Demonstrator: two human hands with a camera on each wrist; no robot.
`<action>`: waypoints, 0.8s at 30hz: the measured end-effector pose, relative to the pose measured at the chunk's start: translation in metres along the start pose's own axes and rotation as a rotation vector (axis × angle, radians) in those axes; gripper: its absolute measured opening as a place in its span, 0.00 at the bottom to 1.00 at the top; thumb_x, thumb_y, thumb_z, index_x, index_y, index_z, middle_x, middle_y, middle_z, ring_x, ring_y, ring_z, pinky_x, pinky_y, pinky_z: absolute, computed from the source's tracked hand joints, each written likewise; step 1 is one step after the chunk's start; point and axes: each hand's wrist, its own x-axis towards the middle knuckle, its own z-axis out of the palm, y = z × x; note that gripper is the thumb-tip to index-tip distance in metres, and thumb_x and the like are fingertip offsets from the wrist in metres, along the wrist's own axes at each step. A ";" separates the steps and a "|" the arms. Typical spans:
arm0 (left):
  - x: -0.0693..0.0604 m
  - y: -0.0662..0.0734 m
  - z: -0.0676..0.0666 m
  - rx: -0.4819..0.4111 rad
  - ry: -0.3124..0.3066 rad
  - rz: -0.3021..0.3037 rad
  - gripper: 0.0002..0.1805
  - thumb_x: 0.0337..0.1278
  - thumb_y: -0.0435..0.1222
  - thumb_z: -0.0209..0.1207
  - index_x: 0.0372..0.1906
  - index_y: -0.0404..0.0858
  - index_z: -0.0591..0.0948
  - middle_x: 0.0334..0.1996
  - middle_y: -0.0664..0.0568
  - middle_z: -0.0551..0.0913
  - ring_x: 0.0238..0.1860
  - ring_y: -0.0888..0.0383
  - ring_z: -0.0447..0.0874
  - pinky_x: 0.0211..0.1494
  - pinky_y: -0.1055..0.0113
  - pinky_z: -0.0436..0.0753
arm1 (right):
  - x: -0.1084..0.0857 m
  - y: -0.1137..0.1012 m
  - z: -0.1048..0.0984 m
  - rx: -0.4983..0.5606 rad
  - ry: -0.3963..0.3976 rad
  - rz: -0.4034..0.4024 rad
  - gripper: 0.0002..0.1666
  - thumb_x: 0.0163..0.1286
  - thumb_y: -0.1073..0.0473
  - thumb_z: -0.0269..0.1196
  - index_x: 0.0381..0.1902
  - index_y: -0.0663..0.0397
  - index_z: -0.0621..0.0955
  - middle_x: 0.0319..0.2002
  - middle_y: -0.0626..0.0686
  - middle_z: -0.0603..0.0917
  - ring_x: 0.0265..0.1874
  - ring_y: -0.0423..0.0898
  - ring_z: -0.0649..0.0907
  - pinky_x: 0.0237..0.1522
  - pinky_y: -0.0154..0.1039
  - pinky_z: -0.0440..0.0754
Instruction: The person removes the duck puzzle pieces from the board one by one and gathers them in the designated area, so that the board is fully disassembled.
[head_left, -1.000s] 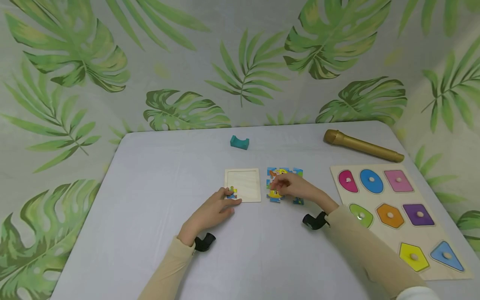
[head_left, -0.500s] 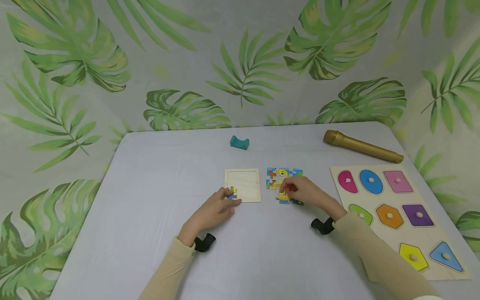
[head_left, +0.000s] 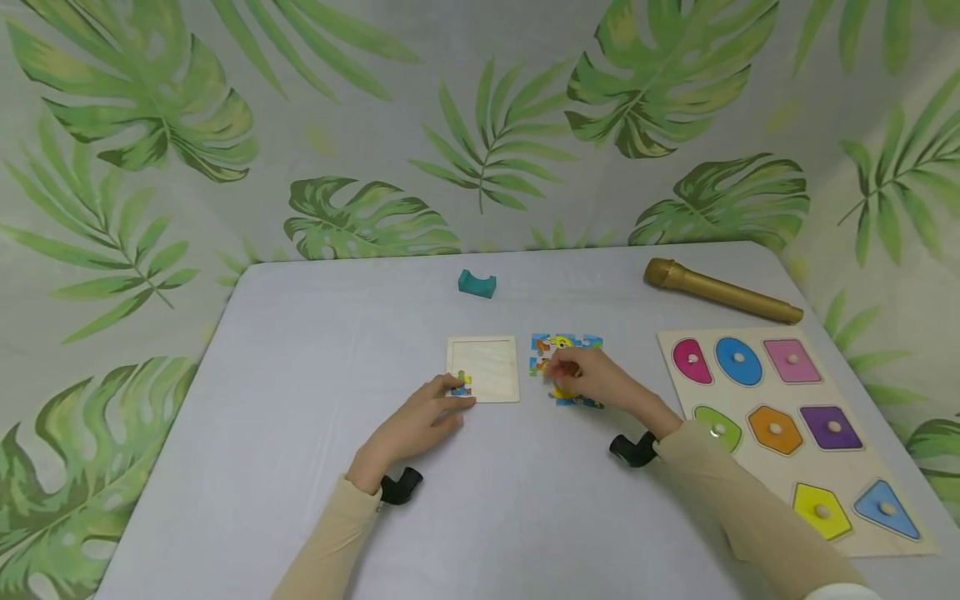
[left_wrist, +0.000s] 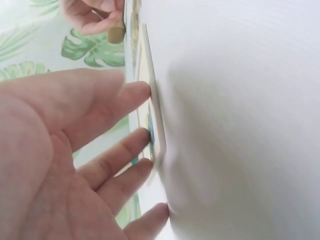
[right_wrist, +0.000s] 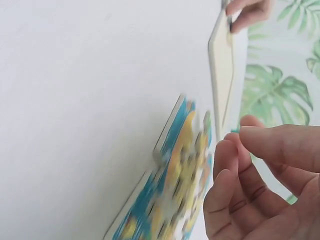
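Observation:
My left hand (head_left: pixel 416 423) lies at the near left corner of a square wooden puzzle tray (head_left: pixel 497 371). Its fingers are extended and touch the tray's rim and a puzzle piece (head_left: pixel 460 387) in that corner. To the right of the tray, my right hand (head_left: pixel 592 379) hovers over a group of colourful puzzle pieces (head_left: pixel 542 342) with blue edges and yellow parts. In the right wrist view its thumb and fingers are curled with the tips together, and no piece shows between them. The hand hides part of the pieces in the head view.
A board with knobbed shapes (head_left: pixel 776 429) lies at the right, partly under the right sleeve. Beyond it is a gold microphone (head_left: pixel 723 291). A small teal block (head_left: pixel 477 284) with a curved notch stands near the back edge of the white table (head_left: pixel 315 350).
The lower-left loose piece has slid right, close to its neighbour. My right hand moved right with it, then back slightly left, away from it. The left hand keeps its place at the tray.

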 end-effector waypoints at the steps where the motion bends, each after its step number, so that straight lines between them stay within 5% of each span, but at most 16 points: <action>1: -0.001 -0.001 -0.001 -0.005 0.002 -0.004 0.18 0.65 0.34 0.57 0.58 0.35 0.79 0.63 0.39 0.67 0.65 0.43 0.63 0.65 0.51 0.66 | 0.004 -0.003 0.003 0.016 -0.003 -0.010 0.07 0.63 0.72 0.60 0.38 0.60 0.82 0.34 0.52 0.83 0.32 0.44 0.78 0.36 0.37 0.78; 9: -0.009 -0.010 -0.006 0.055 -0.007 -0.027 0.17 0.65 0.36 0.57 0.58 0.41 0.80 0.68 0.39 0.62 0.71 0.37 0.50 0.68 0.41 0.53 | 0.038 -0.025 0.038 0.095 -0.072 -0.055 0.10 0.62 0.74 0.58 0.40 0.61 0.81 0.36 0.52 0.82 0.33 0.44 0.77 0.37 0.35 0.77; 24: -0.013 -0.013 -0.008 0.025 -0.005 -0.011 0.18 0.65 0.35 0.57 0.58 0.40 0.80 0.69 0.37 0.62 0.70 0.35 0.52 0.66 0.36 0.52 | 0.074 -0.050 0.074 0.057 -0.024 -0.057 0.15 0.58 0.76 0.56 0.42 0.63 0.80 0.37 0.53 0.82 0.34 0.44 0.76 0.38 0.32 0.76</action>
